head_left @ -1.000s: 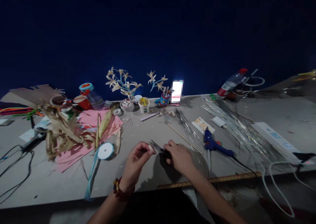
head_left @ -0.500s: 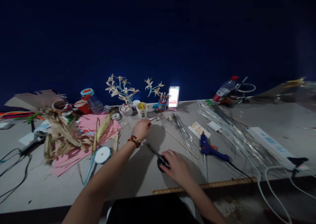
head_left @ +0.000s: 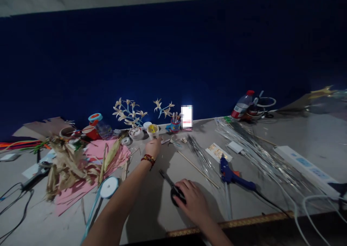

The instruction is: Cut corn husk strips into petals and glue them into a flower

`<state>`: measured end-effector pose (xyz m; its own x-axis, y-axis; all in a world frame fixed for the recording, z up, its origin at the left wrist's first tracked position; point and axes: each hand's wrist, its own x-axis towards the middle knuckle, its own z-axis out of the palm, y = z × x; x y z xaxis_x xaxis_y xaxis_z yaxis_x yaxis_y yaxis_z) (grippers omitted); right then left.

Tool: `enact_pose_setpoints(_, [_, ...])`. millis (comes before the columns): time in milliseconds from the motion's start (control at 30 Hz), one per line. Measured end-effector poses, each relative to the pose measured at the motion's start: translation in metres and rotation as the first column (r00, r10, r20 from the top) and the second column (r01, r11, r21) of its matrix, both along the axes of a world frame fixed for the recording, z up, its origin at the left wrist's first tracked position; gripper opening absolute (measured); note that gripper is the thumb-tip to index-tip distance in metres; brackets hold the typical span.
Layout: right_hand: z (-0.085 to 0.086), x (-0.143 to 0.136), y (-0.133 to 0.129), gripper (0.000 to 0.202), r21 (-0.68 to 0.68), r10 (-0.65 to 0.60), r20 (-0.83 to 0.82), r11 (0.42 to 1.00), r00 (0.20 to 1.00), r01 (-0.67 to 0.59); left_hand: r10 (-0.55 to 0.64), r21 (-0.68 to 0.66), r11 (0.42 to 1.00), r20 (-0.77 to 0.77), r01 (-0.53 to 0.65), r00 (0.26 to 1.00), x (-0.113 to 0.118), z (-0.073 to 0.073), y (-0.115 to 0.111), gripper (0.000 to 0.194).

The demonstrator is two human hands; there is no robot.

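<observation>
My left hand (head_left: pixel 153 148), with a beaded bracelet on its wrist, reaches forward to a small white cup with yellow in it (head_left: pixel 153 131). It overlaps the cup's lower part; its fingers are hidden behind the back of the hand, so I cannot see whether they touch or hold it. Closer to me, my right hand (head_left: pixel 193 199) curls its fingers over the handles of black scissors (head_left: pixel 170 182), whose blades point away to the left. Behind the cups stand pale flowers on blue stems (head_left: pixel 130 112) and a smaller flower stem (head_left: pixel 163 108).
Dried husks (head_left: pixel 65 166) lie on pink paper (head_left: pixel 73 199) at left, near a blue ribbon spool (head_left: pixel 109 187). To the right are a wooden stick (head_left: pixel 197 169), silver wires (head_left: pixel 200 152), a blue glue gun (head_left: pixel 235 179) with its cable and a power strip (head_left: pixel 303 166).
My left hand has moved up against the yellow-filled cup. My right hand stays at the scissors, which have barely shifted. The view has tilted up, showing more wall.
</observation>
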<state>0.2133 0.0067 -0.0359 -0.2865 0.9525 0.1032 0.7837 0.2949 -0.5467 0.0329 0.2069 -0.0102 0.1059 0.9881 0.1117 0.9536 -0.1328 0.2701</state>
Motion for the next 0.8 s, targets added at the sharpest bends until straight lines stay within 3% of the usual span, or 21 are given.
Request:
enact_pose_setpoints(133, [-0.004, 0.001, -0.001, 0.022, 0.021, 0.003, -0.027, 1.000, 1.000, -0.003, 0.023, 0.027, 0.999, 0.027, -0.024, 0.999, -0.021, 0.012, -0.020, 0.022])
enact_pose_setpoints(200, [-0.005, 0.001, -0.001, 0.022, 0.036, 0.004, -0.031, 0.999, 0.999, -0.003, -0.006, 0.063, 0.998, 0.063, 0.002, 0.998, -0.041, 0.018, -0.039, 0.026])
enact_pose_setpoints(367, [-0.007, 0.004, 0.000, 0.019, 0.085, 0.032, -0.025, 0.996, 0.999, -0.030, -0.146, 0.084, 0.987, 0.162, 0.133, 0.976, -0.089, 0.022, -0.119, 0.027])
enact_pose_setpoints(433, [-0.009, 0.005, 0.002, 0.018, 0.122, 0.052, -0.032, 0.991, 0.998, -0.048, -0.264, 0.138, 0.962, 0.282, 0.234, 0.922, -0.098, 0.018, -0.156, 0.028])
enact_pose_setpoints(533, [-0.014, 0.006, 0.006, 0.018, 0.169, 0.062, -0.036, 0.984, 0.997, -0.055, -0.311, 0.154, 0.950, 0.375, 0.272, 0.873, -0.101, 0.010, -0.201, 0.029])
enact_pose_setpoints(667, [-0.020, 0.006, 0.010, 0.019, 0.196, 0.044, -0.030, 0.980, 0.999, -0.037, -0.236, 0.140, 0.971, 0.391, 0.196, 0.890, -0.109, -0.001, -0.229, 0.019])
enact_pose_setpoints(800, [-0.024, 0.007, 0.010, 0.023, 0.204, 0.036, -0.029, 0.979, 0.999, -0.029, -0.012, 0.282, 0.958, 0.215, -0.050, 0.977, -0.135, -0.008, -0.223, 0.019])
